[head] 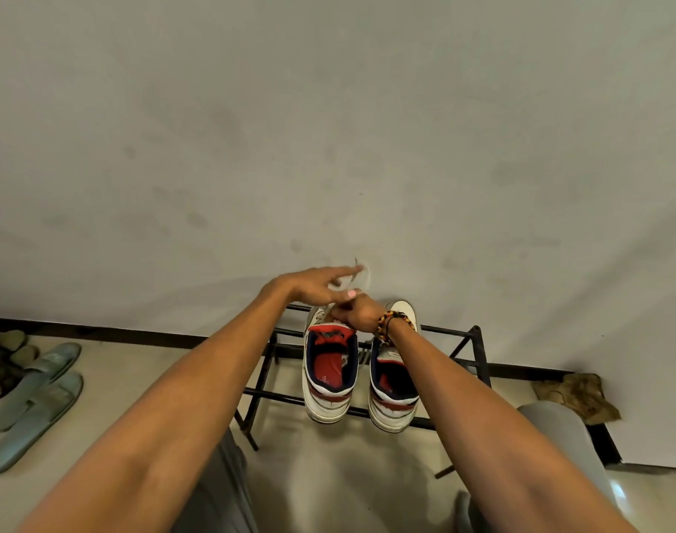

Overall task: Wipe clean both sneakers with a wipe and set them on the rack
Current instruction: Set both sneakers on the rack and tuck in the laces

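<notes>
While both white leather sneakers with red insoles and navy collars sit side by side on the top bars of the low black metal rack (467, 346), toes to the wall and heels toward the near edge, the step in hand looks like tidying the laces of the left sneaker (330, 373). The left hand (313, 284) hovers over its toe with fingers spread fairly wide and a thin white lace (361, 277) looping around the fingertips; the right hand (357, 315), wearing a beaded bracelet, is curled tight over the tongue area, seemingly pinching the lace, though what exactly it holds is hidden. To do this well, I would keep the shoe pressed lightly down so it does not slip between the bars, and tuck the lace inside rather than let it dangle. No wipe is visible. The right sneaker (396, 394) rests just beside its partner, both heels overhanging the near bar slightly. Their soles look a little scuffed and greyish at the heel, the uppers fairly clean.
</notes>
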